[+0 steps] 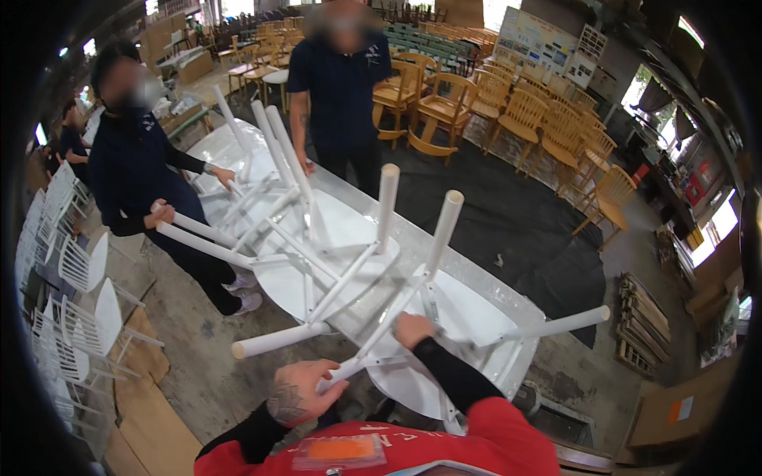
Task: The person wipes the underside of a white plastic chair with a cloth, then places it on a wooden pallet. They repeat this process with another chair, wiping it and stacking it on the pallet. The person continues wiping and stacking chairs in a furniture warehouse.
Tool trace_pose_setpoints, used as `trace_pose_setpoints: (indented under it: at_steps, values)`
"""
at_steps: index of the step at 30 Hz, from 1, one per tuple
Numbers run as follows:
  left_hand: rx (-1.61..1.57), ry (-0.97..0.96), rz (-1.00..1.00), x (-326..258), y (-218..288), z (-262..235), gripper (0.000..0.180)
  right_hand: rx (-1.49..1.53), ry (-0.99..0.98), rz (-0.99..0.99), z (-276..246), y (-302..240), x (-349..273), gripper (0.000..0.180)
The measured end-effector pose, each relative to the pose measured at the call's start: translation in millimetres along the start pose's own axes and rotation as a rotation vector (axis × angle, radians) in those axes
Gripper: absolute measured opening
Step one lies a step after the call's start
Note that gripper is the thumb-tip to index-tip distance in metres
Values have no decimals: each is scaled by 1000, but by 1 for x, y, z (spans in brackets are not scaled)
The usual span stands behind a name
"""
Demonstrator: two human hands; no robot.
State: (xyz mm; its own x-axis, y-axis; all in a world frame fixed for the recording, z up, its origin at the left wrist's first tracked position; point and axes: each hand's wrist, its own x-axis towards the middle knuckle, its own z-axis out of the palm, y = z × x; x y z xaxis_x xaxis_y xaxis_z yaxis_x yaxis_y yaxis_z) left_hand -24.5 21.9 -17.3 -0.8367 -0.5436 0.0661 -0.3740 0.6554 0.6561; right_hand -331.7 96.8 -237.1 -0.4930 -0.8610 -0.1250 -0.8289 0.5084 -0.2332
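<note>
The left hand (pixel 308 390) has its thumb and fingers wrapped around a white leg end; just beyond it to the right, the right hand (pixel 414 329) curls against the frame, though I cannot tell whether it grasps anything. Bare concrete floor (pixel 198 345) opens to the left of the left hand. Past both hands, the far edge of a plastic-covered table (pixel 514 358) borders a black sheet (pixel 516 266) on the floor. An upside-down white chair (pixel 406 390) lies directly under and between the hands, its legs splaying outward, one rising just beyond the right hand. Farther off, a second upturned chair (pixel 349 282) crowds the left hand's forward side with its legs. Beyond it, a co-worker (pixel 139 174) grips white legs; another person (pixel 341 103) stands across the table. Wooden chairs (pixel 548 127) fill the far right.
</note>
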Motion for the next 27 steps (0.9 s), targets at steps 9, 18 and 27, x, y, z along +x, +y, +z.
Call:
trace_pose_setpoints:
  at_steps: [9,18,27]
  values:
    - [5,-10,-132,-14,1,-13,36,-86,-261,61,-40,88,-134,31]
    - [59,-71,-105,-6,-2,-3,40,1033,901,728,-80,198,-203,31]
    - [53,28,-115,-14,-8,-4,40,877,901,634,-71,256,-195,49]
